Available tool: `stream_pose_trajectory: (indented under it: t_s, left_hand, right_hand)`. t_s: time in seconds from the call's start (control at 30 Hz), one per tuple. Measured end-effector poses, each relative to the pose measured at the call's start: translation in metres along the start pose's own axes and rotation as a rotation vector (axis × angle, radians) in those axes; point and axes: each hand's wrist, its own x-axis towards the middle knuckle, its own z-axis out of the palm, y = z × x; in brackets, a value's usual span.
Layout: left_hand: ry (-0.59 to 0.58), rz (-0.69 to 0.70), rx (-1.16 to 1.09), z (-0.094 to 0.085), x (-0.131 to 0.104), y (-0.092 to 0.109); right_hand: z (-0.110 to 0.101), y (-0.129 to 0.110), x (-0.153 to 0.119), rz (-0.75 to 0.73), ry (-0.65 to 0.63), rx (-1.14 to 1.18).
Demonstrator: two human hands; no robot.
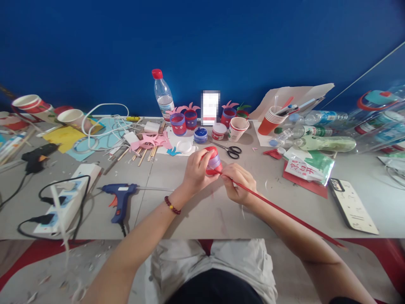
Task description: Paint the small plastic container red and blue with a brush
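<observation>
On the table (196, 219), a power strip (72, 195) is lying between two glue guns (122, 198). Beyond the right hand (238, 183), scissors (228, 149) are lying before a paper cup (238, 130); two jars (200, 136) are standing to its left. At right, a phone (352, 206) is lying nearer than a packet (311, 166).

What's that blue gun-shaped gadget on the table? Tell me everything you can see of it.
The blue glue gun looks like plastic, with an orange trigger, a small red switch on its handle and a pale label. It lies on its side on the gray table, nozzle pointing left toward the white power strip, handle toward the near edge. A pale rod sticks out behind; a black cord leaves the handle. Nobody is holding it.
</observation>
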Motion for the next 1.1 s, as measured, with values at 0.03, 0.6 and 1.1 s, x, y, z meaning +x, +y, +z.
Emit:
stream_pose_trajectory:
  t_s: [0.03, 0.6, 1.1]
  left_hand:
    - [0.002, 0.002, -0.006, 0.0, 0.0, 0.0]
    - [0.095, -0.004, 0.0, -0.002, 0.002, -0.004]
    - [0.052, -0.005, -0.065, -0.001, 0.001, -0.003]
  right_hand:
    - [0.001, -0.002, 0.001, -0.003, -0.009, -0.008]
    - [-0.019, 0.021, 0.011, 0.162, 0.132, -0.239]
    - [0.001, -0.008, -0.001, -0.012, -0.047, -0.055]
